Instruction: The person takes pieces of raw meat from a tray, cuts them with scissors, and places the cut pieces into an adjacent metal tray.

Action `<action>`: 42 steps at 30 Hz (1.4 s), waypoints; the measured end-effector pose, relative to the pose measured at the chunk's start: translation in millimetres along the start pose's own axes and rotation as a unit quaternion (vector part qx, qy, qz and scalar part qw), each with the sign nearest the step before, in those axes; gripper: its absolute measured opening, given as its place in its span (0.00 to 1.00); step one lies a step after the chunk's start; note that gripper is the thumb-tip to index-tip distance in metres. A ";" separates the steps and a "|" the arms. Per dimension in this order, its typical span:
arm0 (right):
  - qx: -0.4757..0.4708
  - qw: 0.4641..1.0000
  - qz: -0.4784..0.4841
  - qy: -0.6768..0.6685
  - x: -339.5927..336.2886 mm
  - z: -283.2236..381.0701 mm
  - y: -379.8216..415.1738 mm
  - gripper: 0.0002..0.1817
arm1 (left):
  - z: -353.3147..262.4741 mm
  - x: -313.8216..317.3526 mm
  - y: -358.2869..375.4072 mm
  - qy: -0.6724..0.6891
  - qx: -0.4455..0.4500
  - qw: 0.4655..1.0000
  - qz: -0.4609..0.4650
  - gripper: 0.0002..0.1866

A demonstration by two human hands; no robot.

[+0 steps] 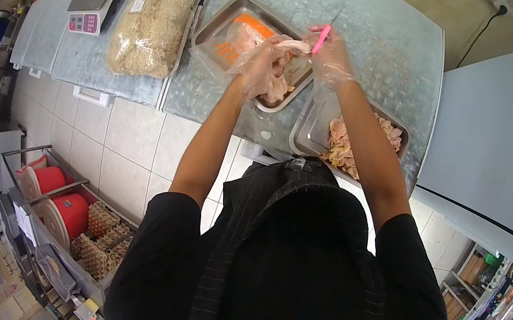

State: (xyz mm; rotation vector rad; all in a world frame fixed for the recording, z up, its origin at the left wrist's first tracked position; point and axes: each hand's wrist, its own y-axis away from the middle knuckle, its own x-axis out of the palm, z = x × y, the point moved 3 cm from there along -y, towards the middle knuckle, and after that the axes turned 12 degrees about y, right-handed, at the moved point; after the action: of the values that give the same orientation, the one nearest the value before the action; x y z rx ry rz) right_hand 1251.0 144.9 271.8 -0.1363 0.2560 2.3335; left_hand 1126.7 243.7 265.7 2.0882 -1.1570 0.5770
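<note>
My left hand, in a clear plastic glove, is closed on a pale piece of raw chicken above the left metal tray. The piece stretches across to my right hand, also gloved. My right hand grips a small knife with a pink handle, its thin blade pointing away from me. Inside the left tray lie a clear plastic bag with orange print and more raw chicken. Under my right forearm stands a second metal tray with many chicken pieces, partly hidden by the arm.
Left of the trays, a large plastic-wrapped tan bale and a digital scale rest on the metal-topped counter. A pale blue-grey cabinet surface adjoins on the right. Behind at lower left are egg trays and red round containers.
</note>
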 end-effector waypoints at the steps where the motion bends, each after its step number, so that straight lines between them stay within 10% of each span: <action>1: 0.004 0.998 0.005 -0.056 -0.6 -1.0 0.8 0.19 | -2.1 -1.8 -3.6 -0.018 -0.016 0.999 0.031 0.13; 8: -0.062 0.998 -0.015 -0.003 14.8 -2.5 21.1 0.18 | 0.7 -2.7 -9.4 0.082 -0.041 0.996 -0.022 0.12; 11: -0.128 0.948 -0.063 0.285 20.4 20.3 35.4 0.18 | -5.9 2.9 -6.8 -0.042 0.092 0.978 0.181 0.15; 13: -0.228 0.885 -0.129 0.385 23.0 34.1 46.4 0.19 | -2.8 0.9 -11.1 0.185 -0.028 0.973 0.137 0.16; 17: -0.261 0.847 -0.113 0.449 25.2 38.7 51.8 0.19 | 6.6 -2.5 -3.8 0.162 -0.081 0.982 -0.059 0.15; 20: -0.274 0.849 -0.067 0.446 32.9 35.0 51.9 0.19 | 28.4 -43.9 -28.9 -0.312 0.148 0.937 0.047 0.12; 22: -0.290 0.856 -0.081 0.421 36.9 27.2 48.7 0.20 | 6.0 17.9 12.7 0.150 0.027 0.985 -0.085 0.11; 26: -0.272 0.883 -0.092 0.372 32.4 28.4 52.6 0.16 | 16.5 -6.8 -6.8 0.156 0.029 0.983 -0.098 0.13; 27: -0.261 0.893 -0.106 0.350 32.0 18.5 46.7 0.17 | -11.5 28.0 18.3 -0.306 0.009 0.944 -0.121 0.14; 28: -0.251 0.903 -0.119 0.327 31.0 12.9 43.5 0.19 | -27.4 49.3 33.8 -0.702 -0.014 0.703 -0.118 0.16; 31: -0.186 0.897 -0.072 0.394 25.9 27.9 44.5 0.16 | -12.7 35.9 35.4 -0.704 0.131 0.685 -0.131 0.22; 35: -0.185 0.905 -0.064 0.378 22.1 42.5 49.1 0.11 | 12.9 -1.4 17.6 -0.529 0.166 0.811 -0.185 0.24; 40: -0.238 0.883 -0.096 0.394 36.0 33.2 49.7 0.09 | 22.8 -20.0 5.5 -0.475 0.305 0.800 -0.203 0.28; 42: -0.190 0.890 -0.086 0.405 36.3 28.7 52.1 0.10 | 9.9 1.8 28.2 -0.468 0.226 0.833 -0.188 0.28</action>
State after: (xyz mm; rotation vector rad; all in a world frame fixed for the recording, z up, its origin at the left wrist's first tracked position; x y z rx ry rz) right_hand 1187.8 140.9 300.9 -1.2847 0.1704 1.9986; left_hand 1104.0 224.7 269.8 3.0542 -1.0721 -0.5029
